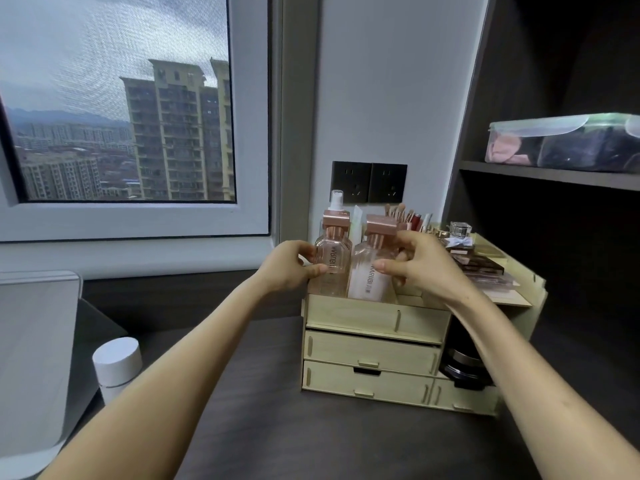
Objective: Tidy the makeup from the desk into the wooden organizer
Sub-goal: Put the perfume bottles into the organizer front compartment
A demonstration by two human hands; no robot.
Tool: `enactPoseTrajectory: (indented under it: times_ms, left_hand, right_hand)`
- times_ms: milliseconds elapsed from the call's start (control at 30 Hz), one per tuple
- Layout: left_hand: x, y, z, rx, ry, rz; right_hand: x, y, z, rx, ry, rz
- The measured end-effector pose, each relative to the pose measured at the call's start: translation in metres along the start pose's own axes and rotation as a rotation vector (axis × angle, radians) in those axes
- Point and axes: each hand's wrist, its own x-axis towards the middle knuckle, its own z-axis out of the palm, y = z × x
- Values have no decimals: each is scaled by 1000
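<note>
A pale wooden organizer with drawers stands on the dark desk against the wall. In its top left compartment two pink pump bottles stand upright. My left hand grips the clear pink bottle from its left side. My right hand holds the milky white bottle from the right, thumb on its front. Behind them are a white spray bottle, brushes and lipsticks. Palettes and a perfume bottle lie on the organizer's right tier.
A white cylinder and a grey mirror stand sit at the desk's left. A black round compact sits in the organizer's right open slot. Dark shelves with a plastic box rise on the right. Wall sockets are behind.
</note>
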Motion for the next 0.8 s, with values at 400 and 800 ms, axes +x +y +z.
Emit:
enactPoseTrajectory:
  times_ms: [400,800]
  left_hand:
    - [1,3,-4,-12,-7,22]
    - [2,2,-5,-10,-46,55]
  right_hand:
    - [5,-4,11,67,-15,-25]
    - [18,11,2,-70,95,-42]
